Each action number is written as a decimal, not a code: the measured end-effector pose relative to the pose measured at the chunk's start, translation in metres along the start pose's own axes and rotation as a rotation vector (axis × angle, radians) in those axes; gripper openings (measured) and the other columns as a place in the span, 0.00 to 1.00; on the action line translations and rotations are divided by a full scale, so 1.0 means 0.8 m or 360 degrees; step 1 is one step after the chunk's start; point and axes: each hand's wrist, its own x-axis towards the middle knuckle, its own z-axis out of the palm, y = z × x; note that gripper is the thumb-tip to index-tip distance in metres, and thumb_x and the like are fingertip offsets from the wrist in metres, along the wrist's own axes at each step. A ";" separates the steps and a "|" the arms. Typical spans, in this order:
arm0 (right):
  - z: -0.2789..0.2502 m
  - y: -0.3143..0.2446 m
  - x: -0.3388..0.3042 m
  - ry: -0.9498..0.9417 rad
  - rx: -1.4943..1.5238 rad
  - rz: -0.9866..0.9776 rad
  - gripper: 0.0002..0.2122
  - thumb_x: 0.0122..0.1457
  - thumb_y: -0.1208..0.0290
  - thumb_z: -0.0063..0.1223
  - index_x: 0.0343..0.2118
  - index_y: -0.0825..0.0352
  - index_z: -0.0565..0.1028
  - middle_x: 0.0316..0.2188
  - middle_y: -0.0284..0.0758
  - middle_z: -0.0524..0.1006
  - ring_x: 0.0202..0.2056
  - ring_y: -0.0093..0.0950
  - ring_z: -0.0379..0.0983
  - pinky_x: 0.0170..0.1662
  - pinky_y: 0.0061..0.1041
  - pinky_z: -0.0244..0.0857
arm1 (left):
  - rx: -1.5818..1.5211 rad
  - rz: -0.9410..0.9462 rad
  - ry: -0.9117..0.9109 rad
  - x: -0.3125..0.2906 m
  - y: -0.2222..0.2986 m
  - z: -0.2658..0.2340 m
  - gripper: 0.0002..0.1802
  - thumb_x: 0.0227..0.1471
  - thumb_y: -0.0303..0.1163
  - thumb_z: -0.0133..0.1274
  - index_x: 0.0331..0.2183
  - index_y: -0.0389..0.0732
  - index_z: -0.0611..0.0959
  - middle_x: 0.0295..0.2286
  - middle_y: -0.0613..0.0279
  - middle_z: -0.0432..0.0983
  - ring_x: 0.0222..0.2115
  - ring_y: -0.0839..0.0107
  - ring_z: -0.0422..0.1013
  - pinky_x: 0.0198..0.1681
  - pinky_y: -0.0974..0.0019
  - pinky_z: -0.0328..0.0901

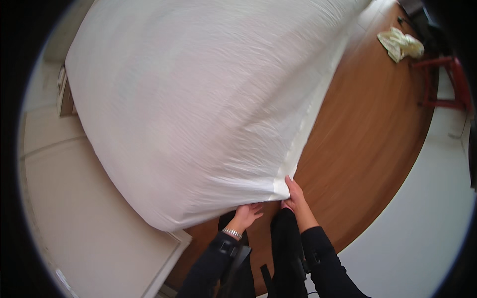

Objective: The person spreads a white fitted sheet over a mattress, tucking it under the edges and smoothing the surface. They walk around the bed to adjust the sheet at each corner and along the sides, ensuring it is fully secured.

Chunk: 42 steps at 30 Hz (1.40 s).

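A wide white bedsheet (198, 109), wrinkled toward its near right corner, covers a bed and hangs past its right side with a hemmed edge. My right hand (295, 197) grips that corner, thumb on top and the other fingers partly hidden beneath the cloth. Just left of it, my left hand (243, 216) touches the underside of the sheet's near edge; its visible fingers are spread and point right. A metal-banded watch circles my left wrist. Both forearms wear dark sleeves.
Brown wooden floor (357, 129) runs along the bed's right side. Farther off lie a crumpled pale yellow cloth (399, 44) and a red stool (444, 82). To the left stands a pale cabinet (74, 184); a white wall (412, 218) borders the right. My legs are close below the sheet's edge.
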 end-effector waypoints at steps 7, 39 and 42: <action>0.007 -0.052 -0.046 -0.0333 0.0109 0.0210 0.27 0.59 0.50 0.32 0.52 0.71 0.60 0.49 0.43 0.66 0.48 0.37 0.65 0.53 0.35 0.58 | -0.1150 0.0455 -0.0772 0.011 -0.087 0.016 0.26 0.49 0.40 0.43 0.49 0.39 0.66 0.47 0.62 0.65 0.48 0.65 0.61 0.52 0.61 0.56; 0.016 -0.039 -0.063 -0.0082 -0.0667 0.0333 0.23 0.56 0.55 0.39 0.48 0.68 0.65 0.46 0.41 0.68 0.47 0.36 0.65 0.51 0.34 0.58 | -0.0266 0.0214 -0.1278 -0.068 -0.105 -0.027 0.18 0.43 0.16 0.49 0.41 0.35 0.75 0.39 0.61 0.72 0.40 0.68 0.68 0.44 0.68 0.63; 0.014 -0.035 -0.064 -0.0084 -0.0698 0.0349 0.22 0.56 0.55 0.39 0.48 0.68 0.65 0.46 0.41 0.68 0.46 0.36 0.65 0.51 0.34 0.58 | -0.0228 0.0208 -0.1283 -0.064 -0.107 -0.028 0.20 0.43 0.15 0.49 0.42 0.35 0.74 0.40 0.60 0.71 0.41 0.68 0.68 0.45 0.68 0.62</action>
